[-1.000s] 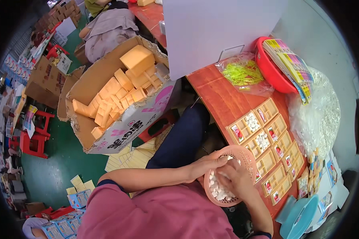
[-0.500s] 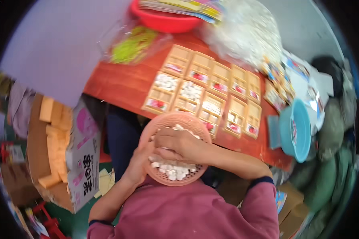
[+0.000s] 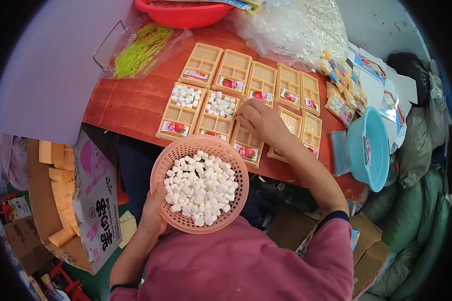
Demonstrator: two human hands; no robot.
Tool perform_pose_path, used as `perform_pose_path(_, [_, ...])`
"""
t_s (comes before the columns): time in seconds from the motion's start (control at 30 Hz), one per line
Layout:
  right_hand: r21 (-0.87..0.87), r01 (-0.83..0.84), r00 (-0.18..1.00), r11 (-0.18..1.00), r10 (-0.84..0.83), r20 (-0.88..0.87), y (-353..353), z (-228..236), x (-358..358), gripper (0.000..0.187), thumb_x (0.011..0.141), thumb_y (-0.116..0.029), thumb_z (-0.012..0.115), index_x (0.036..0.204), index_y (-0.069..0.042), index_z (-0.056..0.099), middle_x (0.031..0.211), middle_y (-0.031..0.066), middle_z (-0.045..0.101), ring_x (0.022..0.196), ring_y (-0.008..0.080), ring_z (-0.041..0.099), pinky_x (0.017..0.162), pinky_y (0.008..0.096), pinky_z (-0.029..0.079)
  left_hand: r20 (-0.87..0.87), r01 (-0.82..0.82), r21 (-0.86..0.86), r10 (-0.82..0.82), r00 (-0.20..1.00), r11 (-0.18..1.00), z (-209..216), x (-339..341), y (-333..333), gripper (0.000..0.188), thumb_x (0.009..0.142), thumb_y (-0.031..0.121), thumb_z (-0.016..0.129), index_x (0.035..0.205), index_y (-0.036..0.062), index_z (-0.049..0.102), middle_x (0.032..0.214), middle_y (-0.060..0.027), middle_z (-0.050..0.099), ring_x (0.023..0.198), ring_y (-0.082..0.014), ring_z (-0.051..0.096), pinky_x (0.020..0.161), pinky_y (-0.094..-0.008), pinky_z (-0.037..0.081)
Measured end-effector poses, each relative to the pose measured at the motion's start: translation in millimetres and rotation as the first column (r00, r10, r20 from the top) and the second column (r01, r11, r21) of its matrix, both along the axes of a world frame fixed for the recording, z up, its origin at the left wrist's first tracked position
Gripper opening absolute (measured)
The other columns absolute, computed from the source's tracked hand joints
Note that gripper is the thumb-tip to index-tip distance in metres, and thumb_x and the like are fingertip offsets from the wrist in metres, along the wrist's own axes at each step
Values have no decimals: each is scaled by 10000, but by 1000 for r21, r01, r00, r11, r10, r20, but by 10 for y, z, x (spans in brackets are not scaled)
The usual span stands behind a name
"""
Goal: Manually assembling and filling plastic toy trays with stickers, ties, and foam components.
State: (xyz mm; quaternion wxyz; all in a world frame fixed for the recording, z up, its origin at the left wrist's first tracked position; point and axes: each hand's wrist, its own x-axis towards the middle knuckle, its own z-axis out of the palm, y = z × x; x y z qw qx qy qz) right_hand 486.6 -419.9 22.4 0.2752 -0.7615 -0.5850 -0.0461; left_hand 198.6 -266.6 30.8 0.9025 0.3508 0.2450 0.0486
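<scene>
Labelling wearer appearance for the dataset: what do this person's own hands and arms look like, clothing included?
Left hand and right hand: ungloved. Forearms uncovered, no watch or bracelet visible. Dusty-pink sleeves end near the elbows in dark navy cuffs. Left fingers mostly hidden, so can't rule out rings there.

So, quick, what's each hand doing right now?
Left hand: holding the pink basket of white pieces.
Right hand: over a tray, fingers curled; whether it holds anything is hidden.
</scene>
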Motion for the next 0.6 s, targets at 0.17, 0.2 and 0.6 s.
perform_pose_path(0.17, [33, -82, 982, 996, 75, 171, -26, -88, 37, 229, 749, -118, 645, 942, -53, 540, 988, 104, 532, 892, 281, 531, 745, 359, 437, -63, 3, 20, -2, 998, 1000, -40, -61, 26, 553, 899, 368, 450, 1294, -5, 345, 1245, -135, 473, 1096, -219, 509, 927, -344, 414])
perform_pose_path(0.2, [14, -68, 987, 998, 65, 149, -31, -77, 28, 248, 751, -121, 644, 961, -52, 531, 1006, 106, 523, 909, 286, 519, 771, 365, 425, -92, 16, 51, -11, 996, 999, -41, -64, 28, 589, 888, 411, 447, 1298, 0, 347, 1253, -142, 468, 1098, -237, 507, 925, -357, 420])
perform_pose_path(0.6, [75, 50, 976, 996, -33, -217, -135, 2, 84, 184, 836, -158, 584, 958, -21, 564, 998, 119, 550, 924, 261, 542, 789, 330, 439, -33, 0, -20, -1, 999, 1000, -66, -96, 34, 528, 912, 343, 445, 1294, -6, 336, 1231, -127, 479, 1092, -202, 510, 922, -328, 412])
